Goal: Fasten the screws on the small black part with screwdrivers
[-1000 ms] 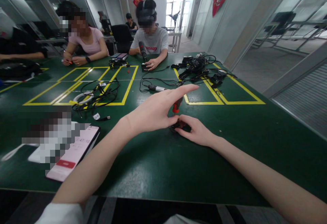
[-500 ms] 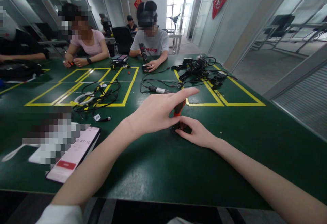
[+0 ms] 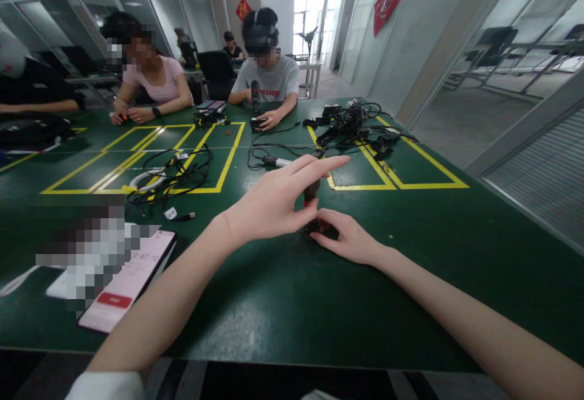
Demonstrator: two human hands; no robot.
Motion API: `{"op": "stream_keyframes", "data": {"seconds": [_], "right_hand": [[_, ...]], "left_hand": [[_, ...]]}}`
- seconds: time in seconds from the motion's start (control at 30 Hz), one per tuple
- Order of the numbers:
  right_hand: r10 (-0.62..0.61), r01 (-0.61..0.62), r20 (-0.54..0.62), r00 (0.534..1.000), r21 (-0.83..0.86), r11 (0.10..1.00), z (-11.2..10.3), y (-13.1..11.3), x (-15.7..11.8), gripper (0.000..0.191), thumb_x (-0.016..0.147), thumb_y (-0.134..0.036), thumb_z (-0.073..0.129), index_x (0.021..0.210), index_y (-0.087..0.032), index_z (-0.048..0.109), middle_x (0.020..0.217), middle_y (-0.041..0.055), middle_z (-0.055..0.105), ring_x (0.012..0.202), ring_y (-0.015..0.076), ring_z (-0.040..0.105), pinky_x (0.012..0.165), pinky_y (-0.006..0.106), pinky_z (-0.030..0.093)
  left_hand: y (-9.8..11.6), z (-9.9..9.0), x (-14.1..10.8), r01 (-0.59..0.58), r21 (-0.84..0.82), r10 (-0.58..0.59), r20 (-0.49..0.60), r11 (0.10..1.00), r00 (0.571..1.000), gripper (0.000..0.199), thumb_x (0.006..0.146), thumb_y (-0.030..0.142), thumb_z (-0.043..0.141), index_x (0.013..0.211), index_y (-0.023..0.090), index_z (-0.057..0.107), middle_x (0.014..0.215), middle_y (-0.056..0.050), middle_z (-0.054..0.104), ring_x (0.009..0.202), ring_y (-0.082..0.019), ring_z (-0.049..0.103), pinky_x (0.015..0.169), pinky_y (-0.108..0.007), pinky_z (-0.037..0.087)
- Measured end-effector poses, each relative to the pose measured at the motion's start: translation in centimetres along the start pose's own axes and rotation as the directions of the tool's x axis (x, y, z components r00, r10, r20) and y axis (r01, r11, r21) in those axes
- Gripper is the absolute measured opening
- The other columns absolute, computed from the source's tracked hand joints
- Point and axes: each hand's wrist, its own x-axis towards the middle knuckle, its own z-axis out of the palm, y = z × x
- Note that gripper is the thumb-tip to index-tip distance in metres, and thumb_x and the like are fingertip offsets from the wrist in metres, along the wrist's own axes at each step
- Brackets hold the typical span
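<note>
My left hand [image 3: 274, 202] is closed around the upright, dark-and-orange handle of what looks like a short screwdriver [image 3: 311, 193], its index finger stretched out above. The lower end of this tool points down at a small black part [image 3: 311, 227] on the table. Low beside it, my right hand [image 3: 349, 237] pinches that black part between thumb and fingers. The fingers hide much of the part, and the tool's tip cannot be made out.
A phone [image 3: 130, 278] lies on the green table at left. Tangled cables [image 3: 177, 169] sit beyond it, with a black cable pile [image 3: 349, 126] at far right. A silver-and-black pen-shaped tool [image 3: 276, 162] lies past my left hand. Across the table, a co-worker [image 3: 264, 78] handles a power screwdriver [image 3: 255, 96].
The view has shifted slightly. My left hand has changed its grip a little on the handle, and less orange shows. My right hand keeps its pinch on the black part.
</note>
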Motion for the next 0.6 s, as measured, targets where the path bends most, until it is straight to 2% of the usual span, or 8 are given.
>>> {"op": "stream_keyframes", "data": {"seconds": [0.2,0.4,0.5,0.6], "right_hand": [[0.030,-0.030,0.005,1.000,0.000,1.000,0.01,0.01,-0.05,0.013,0.095,-0.030,0.064,0.105,-0.022,0.063,0.090,0.0051,0.070,0.078,0.0217,0.066,0.072,0.035,0.055],[0.015,-0.015,0.010,1.000,0.003,1.000,0.00,0.06,-0.01,0.011,0.095,-0.029,0.064,0.102,-0.021,0.062,0.090,0.0055,0.069,0.077,0.0217,0.066,0.071,0.035,0.054],[0.016,-0.016,0.011,1.000,0.000,1.000,0.08,0.10,-0.03,0.012,0.095,-0.029,0.063,0.104,-0.021,0.062,0.092,0.0054,0.069,0.078,0.0217,0.066,0.072,0.035,0.054],[0.021,-0.021,0.013,1.000,-0.003,1.000,0.16,0.14,-0.05,0.013,0.095,-0.029,0.064,0.105,-0.021,0.062,0.092,0.0049,0.069,0.079,0.0212,0.066,0.072,0.034,0.054]], "left_hand": [[0.01,0.32,-0.04,0.007,0.098,-0.005,-0.019,0.995,1.000,0.045,0.100,0.025,0.057,0.145,0.018,0.055,0.115,-0.008,0.070,0.094,-0.017,0.068,0.081,-0.028,0.054],[0.14,0.04,-0.01,0.026,0.008,-0.026,0.000,1.000,1.000,0.065,0.094,0.016,0.055,0.158,0.017,0.041,0.117,-0.008,0.069,0.098,-0.017,0.067,0.085,-0.028,0.054],[-0.07,0.19,-0.05,0.015,0.021,-0.015,-0.004,1.000,1.000,0.062,0.097,0.017,0.053,0.158,0.019,0.042,0.118,-0.007,0.067,0.101,-0.017,0.066,0.086,-0.027,0.054],[-0.11,0.49,-0.05,0.012,0.102,-0.011,-0.009,0.995,1.000,0.054,0.100,0.020,0.053,0.154,0.020,0.046,0.114,-0.006,0.067,0.093,-0.016,0.065,0.081,-0.026,0.053]]}}
